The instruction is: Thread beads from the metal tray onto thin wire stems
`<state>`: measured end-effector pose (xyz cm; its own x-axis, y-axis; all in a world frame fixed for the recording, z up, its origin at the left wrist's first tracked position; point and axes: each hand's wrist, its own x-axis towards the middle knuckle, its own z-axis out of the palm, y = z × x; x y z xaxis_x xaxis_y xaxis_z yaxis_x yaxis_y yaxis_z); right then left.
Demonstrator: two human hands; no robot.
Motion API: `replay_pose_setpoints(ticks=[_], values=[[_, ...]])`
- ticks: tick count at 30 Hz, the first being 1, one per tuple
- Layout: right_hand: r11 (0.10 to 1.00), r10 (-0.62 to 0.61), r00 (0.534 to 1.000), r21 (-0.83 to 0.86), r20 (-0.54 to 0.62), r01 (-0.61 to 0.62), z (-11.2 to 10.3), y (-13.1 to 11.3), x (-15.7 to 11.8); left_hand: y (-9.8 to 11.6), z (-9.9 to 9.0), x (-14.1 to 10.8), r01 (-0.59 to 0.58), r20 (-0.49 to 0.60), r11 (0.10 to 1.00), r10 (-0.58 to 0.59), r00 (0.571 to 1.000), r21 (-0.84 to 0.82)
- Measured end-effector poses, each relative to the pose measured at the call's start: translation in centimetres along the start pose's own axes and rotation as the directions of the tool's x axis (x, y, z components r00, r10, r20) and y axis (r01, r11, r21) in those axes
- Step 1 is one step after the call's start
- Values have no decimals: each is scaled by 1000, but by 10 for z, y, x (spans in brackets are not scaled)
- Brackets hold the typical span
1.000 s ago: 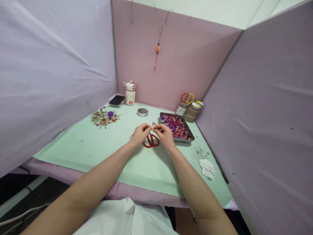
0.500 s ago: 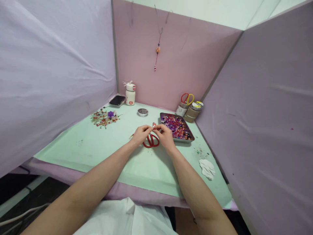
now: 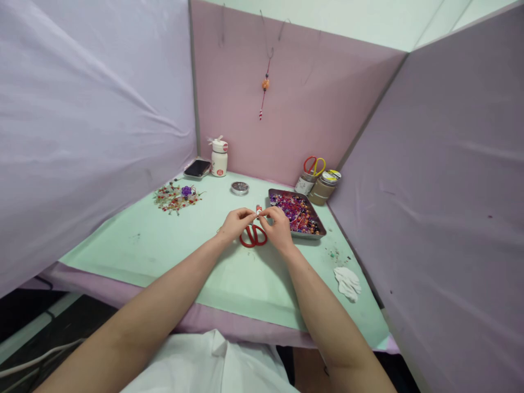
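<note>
Not much had moved since the earlier frame: the whole view slid a tiny bit, and the fingertips shifted just a little where they met. The left hand [image 3: 235,224] and the right hand [image 3: 279,226] were close together over the middle of the surface [image 3: 164,245]. Each grip was narrow, with thumb and finger pinched together (if something was in the pinch, it was too small to tell). A small red-and-white thing [image 3: 259,209] showed between the hands, just on the far side of the fingertips, and I could not tell if they touched it. Red scissors [image 3: 254,236] lay just on the near side, with their handles toward the person.

As for how far it had got, the finger work did not look done, since both hands were busy at one spot. A string with an orange bead [image 3: 266,84] hung on the far wall and looked all made. On the left lay a pile of beaded bits [image 3: 174,201], but I could not tell if those were done. On the right, a tray [image 3: 309,236] was full of colorful beads [image 3: 295,212], so plenty seemed left.
</note>
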<state>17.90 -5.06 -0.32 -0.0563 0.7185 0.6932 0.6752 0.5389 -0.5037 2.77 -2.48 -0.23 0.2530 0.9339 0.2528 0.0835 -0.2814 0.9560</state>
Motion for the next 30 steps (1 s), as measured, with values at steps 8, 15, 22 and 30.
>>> replay_pose_setpoints(ticks=[8,15,22,30], values=[[937,89,985,-322,-150,-134,-11,1,2,5,-24,9,-160,137,816,99,986,556],[891,95,967,-414,-235,-188,-22,0,5,-6,-46,11,-247,258,693,90,962,678],[890,84,952,-407,-295,-205,-29,3,6,-22,-57,5,-215,266,688,32,963,694],[909,89,950,-365,-299,-200,-34,-3,7,-29,-64,4,-206,282,730,19,959,652]])
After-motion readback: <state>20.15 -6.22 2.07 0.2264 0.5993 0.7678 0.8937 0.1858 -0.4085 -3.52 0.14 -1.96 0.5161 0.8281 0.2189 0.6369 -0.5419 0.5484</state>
